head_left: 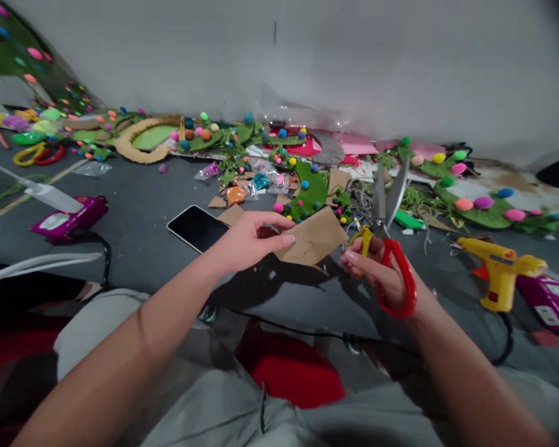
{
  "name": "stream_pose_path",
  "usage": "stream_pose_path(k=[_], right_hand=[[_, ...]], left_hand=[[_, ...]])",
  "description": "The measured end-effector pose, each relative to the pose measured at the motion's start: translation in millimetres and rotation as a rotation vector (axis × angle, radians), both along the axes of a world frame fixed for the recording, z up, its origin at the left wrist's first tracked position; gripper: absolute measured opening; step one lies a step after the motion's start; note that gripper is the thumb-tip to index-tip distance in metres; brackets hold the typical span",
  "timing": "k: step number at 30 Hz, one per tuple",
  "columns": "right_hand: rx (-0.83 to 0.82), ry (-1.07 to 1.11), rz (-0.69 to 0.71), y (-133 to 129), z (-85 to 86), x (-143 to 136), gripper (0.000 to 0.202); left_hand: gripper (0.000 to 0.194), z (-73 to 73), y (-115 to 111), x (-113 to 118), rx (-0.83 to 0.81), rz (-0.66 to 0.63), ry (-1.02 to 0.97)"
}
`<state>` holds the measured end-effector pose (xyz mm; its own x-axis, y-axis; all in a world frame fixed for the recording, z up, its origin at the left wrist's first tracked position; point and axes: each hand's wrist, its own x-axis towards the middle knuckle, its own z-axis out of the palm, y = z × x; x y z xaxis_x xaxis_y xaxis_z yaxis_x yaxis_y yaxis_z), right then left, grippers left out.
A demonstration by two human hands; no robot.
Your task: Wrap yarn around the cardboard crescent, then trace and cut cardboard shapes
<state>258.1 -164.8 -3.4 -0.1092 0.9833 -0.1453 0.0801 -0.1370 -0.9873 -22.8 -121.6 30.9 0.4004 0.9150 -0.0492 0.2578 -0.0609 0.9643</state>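
Note:
My left hand (pixel 249 239) pinches a piece of brown cardboard (pixel 319 239) between thumb and fingers; faint drawn lines show on its face. To its right, my right hand (pixel 375 267) is wrapped round a pair of scissors (pixel 379 202) with red and yellow handles. Their blades stand apart and point upward, clear of the cardboard. A black-screened phone (pixel 193 225) lies beside my left hand, with another cardboard scrap (pixel 231 215) next to it. Behind the cardboard sits a green felt piece (pixel 313 186) with small coloured pompoms.
A yellow glue gun (pixel 500 273) stands at the right near a purple power strip (pixel 552 301). Another purple power strip (pixel 69 217) with a white plug is at the left. Yellow-and-red scissors (pixel 40 154) lie farther back. Decorated green pieces line the white wall (pixel 195 56).

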Motion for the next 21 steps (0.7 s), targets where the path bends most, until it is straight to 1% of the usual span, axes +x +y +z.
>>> stream_pose_path(k=[3, 5, 8, 9, 11, 13, 15, 19, 21], right_hand=[[-0.01, 0.01, -0.004, -1, 0.8, 0, 0.042], [0.019, -0.073, -0.005, -4, 4.2, 2, 0.044], [0.163, -0.448, 0.003, -10, 11.1, 6, 0.047], [0.186, -0.569, 0.024, -11, 13.4, 8, 0.047], [0.17, -0.725, 0.096, -14, 17.6, 9, 0.048], [0.119, -0.807, 0.168, -16, 20.1, 9, 0.051], [0.078, -0.842, 0.207, -17, 20.9, 8, 0.055], [0.011, -0.843, 0.242, -17, 19.9, 5, 0.059], [-0.003, -0.825, 0.264, -18, 19.8, 4, 0.06]], left_hand=[[0.033, 2.0, 1, 0, -0.02, 0.094, -0.024], [0.032, 3.1, 2, -1, -0.02, 0.177, -0.082], [0.034, 2.8, 4, -3, -0.044, 0.289, -0.225], [0.035, 2.4, 5, -4, -0.049, 0.319, -0.273], [0.037, 1.8, 6, -5, -0.043, 0.357, -0.354], [0.036, 1.7, 7, -5, -0.032, 0.366, -0.403], [0.033, 2.1, 7, -6, -0.029, 0.352, -0.428], [0.027, 1.4, 7, -7, -0.013, 0.308, -0.427], [0.027, 0.0, 7, -8, 0.015, 0.308, -0.405]])
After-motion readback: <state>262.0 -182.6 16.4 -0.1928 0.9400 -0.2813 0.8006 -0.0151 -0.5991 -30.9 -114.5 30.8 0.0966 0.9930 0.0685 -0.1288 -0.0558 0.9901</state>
